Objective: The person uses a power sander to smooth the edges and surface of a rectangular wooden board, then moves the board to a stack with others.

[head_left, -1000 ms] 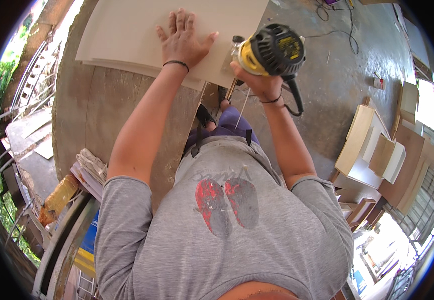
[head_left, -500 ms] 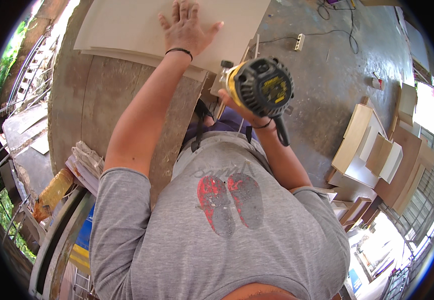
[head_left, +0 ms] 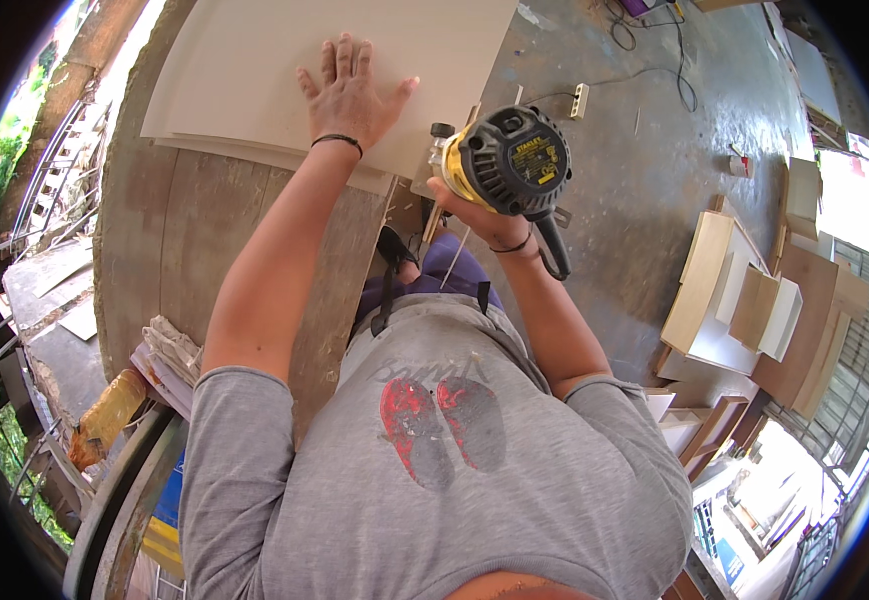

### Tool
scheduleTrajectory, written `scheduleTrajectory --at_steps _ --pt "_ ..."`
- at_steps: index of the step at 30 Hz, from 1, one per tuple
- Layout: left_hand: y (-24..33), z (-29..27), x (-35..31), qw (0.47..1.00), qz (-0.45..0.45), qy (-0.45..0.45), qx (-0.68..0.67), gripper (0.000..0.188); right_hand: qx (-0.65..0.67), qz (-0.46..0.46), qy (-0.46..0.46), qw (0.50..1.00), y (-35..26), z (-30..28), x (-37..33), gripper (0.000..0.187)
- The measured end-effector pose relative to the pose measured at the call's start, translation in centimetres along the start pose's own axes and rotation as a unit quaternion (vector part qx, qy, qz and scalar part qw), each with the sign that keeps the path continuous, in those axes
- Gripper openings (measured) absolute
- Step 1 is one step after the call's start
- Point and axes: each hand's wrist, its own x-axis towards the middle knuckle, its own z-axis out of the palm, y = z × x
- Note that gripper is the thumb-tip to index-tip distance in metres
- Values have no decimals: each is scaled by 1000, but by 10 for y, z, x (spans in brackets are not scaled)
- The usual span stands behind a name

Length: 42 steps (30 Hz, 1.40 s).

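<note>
My left hand (head_left: 347, 95) lies flat on a stack of pale white boards (head_left: 225, 70), its fingers spread. In my right hand (head_left: 475, 212) is a yellow and black trim router (head_left: 515, 160), its round black motor end toward me and its cord trailing from the back. The router stands at the right edge of the boards. Its bit and base are mostly hidden behind its body, so I cannot tell whether it touches the edge. The boards rest on a worn wooden bench (head_left: 215, 230).
On the concrete floor at right lie a white power strip (head_left: 580, 101) and a black cord. A small can (head_left: 741, 166) stands farther right. Wooden cabinet parts (head_left: 700, 280) are at the right. Wrapped scraps and a yellow roll (head_left: 115, 405) sit at the left.
The router has moved a little farther away from me along the right edge of the boards. My left hand keeps its place on the boards. The whole view has shifted slightly.
</note>
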Motion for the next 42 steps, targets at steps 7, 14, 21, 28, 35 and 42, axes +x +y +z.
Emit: scheduleTrajectory --at_steps 7,14,21,28,35,42 --pt "-1 -1 -2 1000 2 0 12 84 -43 -16 -12 999 12 -3 25 44" --pt "0 -6 -2 999 18 -9 27 83 136 102 50 984 26 -13 67 39" --pt "-1 -11 -4 999 27 -17 33 83 92 77 46 992 40 -18 84 43" --pt "-1 -14 -5 999 27 -30 29 82 83 33 97 991 60 -24 116 43" --pt "1 -19 -6 998 19 -56 34 81 35 36 121 991 98 -32 148 45" --pt "4 -26 -5 995 1 -91 34 82 41 77 114 990 126 -42 182 55"
